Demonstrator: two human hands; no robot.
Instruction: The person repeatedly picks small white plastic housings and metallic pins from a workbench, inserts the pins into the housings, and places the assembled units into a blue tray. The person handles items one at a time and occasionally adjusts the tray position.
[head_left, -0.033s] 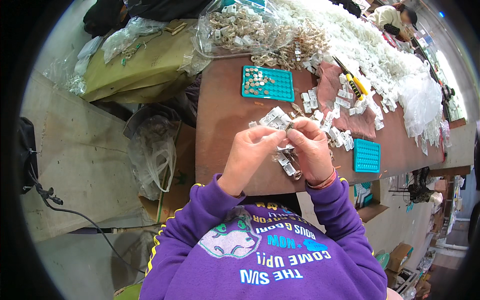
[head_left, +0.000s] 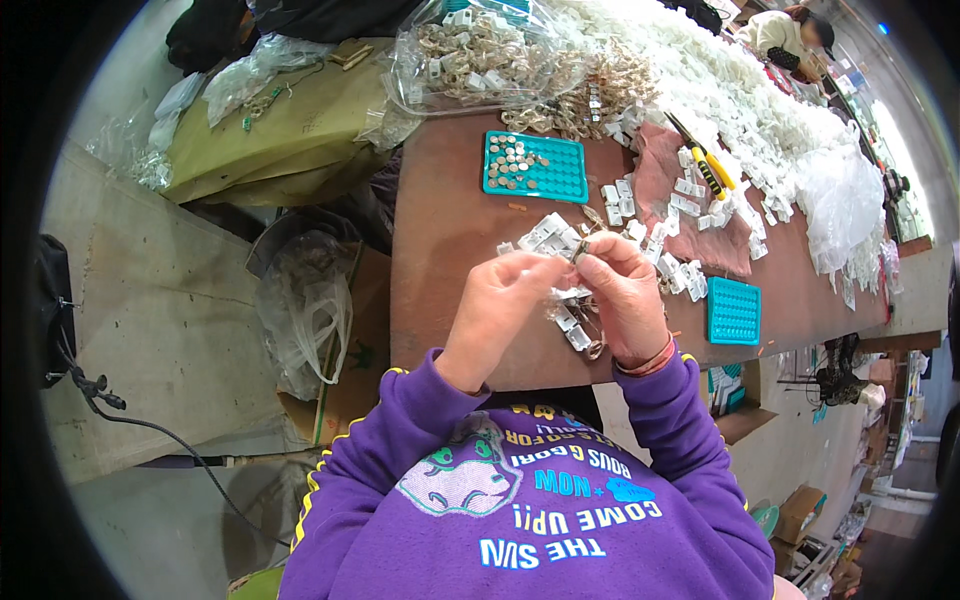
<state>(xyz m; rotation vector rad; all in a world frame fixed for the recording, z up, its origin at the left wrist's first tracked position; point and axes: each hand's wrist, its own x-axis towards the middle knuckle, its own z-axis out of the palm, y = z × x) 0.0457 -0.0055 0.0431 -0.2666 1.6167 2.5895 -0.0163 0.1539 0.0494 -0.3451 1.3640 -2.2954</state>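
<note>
Over the near part of the table, my left hand [head_left: 497, 312] and my right hand [head_left: 632, 305] meet fingertip to fingertip. The right thumb and forefinger pinch a tiny dark piece [head_left: 579, 251], too small to name. The left thumb and fingers are also pinched together, slightly smeared by motion; what they hold is hidden. White plastic pieces like small cases [head_left: 552, 236] lie just beyond and beneath my hands. More of these pieces, with thin beige wires [head_left: 594, 330], show below my fingers.
Beyond my hands sits a teal tray [head_left: 560, 170] with several round metal discs. A second teal tray [head_left: 734, 311] lies at the right. Yellow-handled pliers [head_left: 717, 175] rest on a pink cloth [head_left: 655, 165]. White parts [head_left: 720, 90] heap up behind; a person [head_left: 785, 40] is far right.
My left fingertips have shifted slightly and are more blurred. The right hand has barely moved, and the table's contents look the same.
</note>
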